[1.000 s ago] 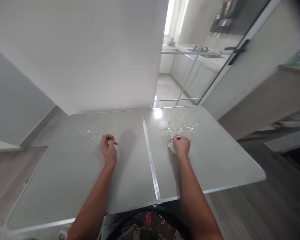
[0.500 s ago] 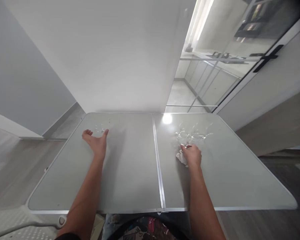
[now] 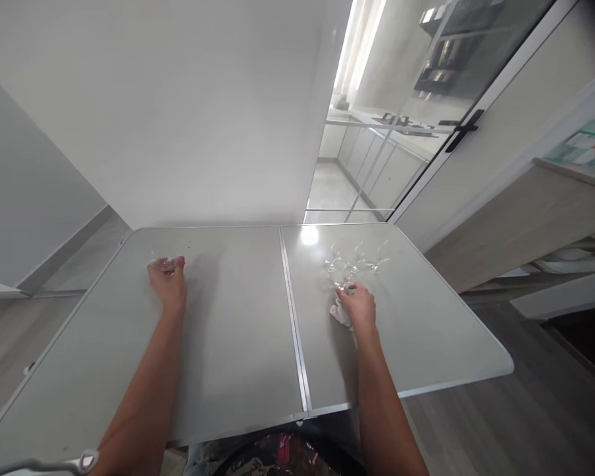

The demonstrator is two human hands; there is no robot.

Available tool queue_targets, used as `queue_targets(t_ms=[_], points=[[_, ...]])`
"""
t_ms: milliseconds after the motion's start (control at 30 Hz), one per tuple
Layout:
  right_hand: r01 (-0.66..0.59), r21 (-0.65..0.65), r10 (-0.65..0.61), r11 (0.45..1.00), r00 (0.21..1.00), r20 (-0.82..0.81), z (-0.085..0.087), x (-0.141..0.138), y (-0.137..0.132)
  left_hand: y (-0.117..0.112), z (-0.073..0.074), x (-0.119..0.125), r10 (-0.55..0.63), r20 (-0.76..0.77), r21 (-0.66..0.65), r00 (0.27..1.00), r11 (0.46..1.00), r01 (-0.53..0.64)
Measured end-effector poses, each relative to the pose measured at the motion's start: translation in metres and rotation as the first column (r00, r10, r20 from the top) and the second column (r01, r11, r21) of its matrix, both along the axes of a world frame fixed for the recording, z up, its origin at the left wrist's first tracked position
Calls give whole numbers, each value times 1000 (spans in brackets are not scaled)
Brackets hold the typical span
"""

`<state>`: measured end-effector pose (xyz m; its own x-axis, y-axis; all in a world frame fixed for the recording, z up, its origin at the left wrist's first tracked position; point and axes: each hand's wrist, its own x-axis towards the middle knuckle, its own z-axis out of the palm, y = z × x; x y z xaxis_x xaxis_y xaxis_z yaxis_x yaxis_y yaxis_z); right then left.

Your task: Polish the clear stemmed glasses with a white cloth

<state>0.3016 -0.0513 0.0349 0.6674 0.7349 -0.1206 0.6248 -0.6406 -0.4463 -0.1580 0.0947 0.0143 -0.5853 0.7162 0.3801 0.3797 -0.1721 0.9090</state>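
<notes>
**While both hands are out, each sits at its own patch of water**

Where my right hand (image 3: 359, 305) rests on the right leaf of the folding table (image 3: 238, 344), its fingers are curled down over a crumpled white cloth (image 3: 339, 312), which shows only as a wad poking out from under the thumb side of the palm. I am gripping it closed, pressed to the tabletop. The larger spill (image 3: 354, 263), a scatter of clear droplets and streaks, lies directly ahead of my knuckles, toward the far edge of the table, with its nearest drops just beyond my fingertips. It spreads wider from side to side than from front to back, so its long axis runs across my reach rather than along it.

My left hand (image 3: 167, 283) is on the other leaf, across the metal seam (image 3: 291, 317) that divides the table. Its fingers are bent loosely, and the tips sit right at a smaller patch of droplets (image 3: 164, 263). I cannot tell whether they are touching the wet or only beside it, and I see nothing held in that hand.

So the cloth hand is the near one for the big spill, which lies straight ahead of it. The small patch lies well apart from the cloth, beyond the seam, on the left hand's side.
</notes>
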Motion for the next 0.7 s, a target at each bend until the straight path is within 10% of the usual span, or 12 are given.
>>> queue_targets(t_ms=[200, 333, 433, 600, 700], points=[[-23, 278, 112, 960, 945, -307, 29, -31, -33, -27, 16, 47, -270, -206, -96, 940, 962, 255], [59, 424, 334, 904, 522, -785, 33, -67, -23, -42, 13, 74, -500, -370, -242, 783, 865, 439], [133, 444, 367, 886, 383, -848, 32, -87, -6, -53, 6, 82, -595, -451, -286, 665, 802, 524], [210, 646, 448, 734, 565, -693, 28, -114, 30, -65, -5, 89, -525, -590, -227, 613, 837, 498], [49, 760, 528, 649, 690, -495, 21, -134, 46, -66, -7, 90, -508, -641, -196, 575, 833, 517]])
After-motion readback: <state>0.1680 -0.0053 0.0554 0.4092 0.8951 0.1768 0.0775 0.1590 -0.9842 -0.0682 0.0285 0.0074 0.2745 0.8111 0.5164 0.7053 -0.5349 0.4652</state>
